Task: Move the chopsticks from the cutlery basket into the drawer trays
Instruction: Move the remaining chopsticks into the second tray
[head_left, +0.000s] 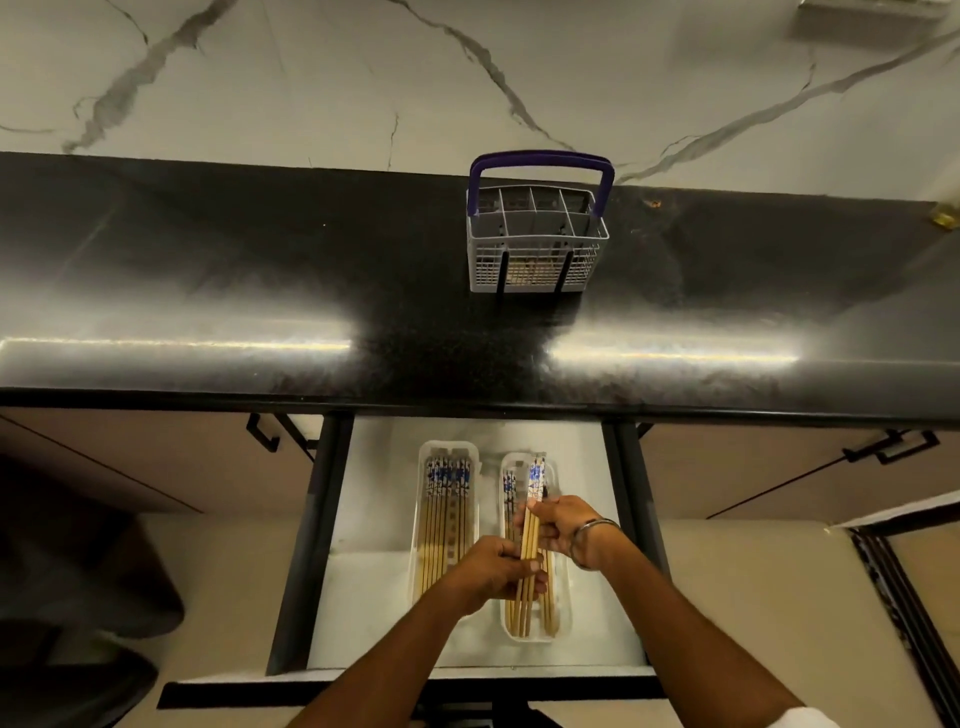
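Note:
A bundle of wooden chopsticks (530, 535) with blue-and-white patterned tops is held over the right drawer tray (562, 621). My left hand (493, 569) grips the bundle near its lower end. My right hand (558, 525), with a metal bangle on the wrist, grips it higher up. The left drawer tray (423, 519) holds several chopsticks lying side by side. More chopsticks lie in the right tray under my hands. The grey cutlery basket (537, 236) with a purple handle stands on the black counter; something tan shows through its lower mesh.
The open drawer (374, 519) has a white floor and dark side rails below the glossy black countertop (260, 270). Closed cabinet doors with black handles flank it. A marble-patterned wall rises behind the counter.

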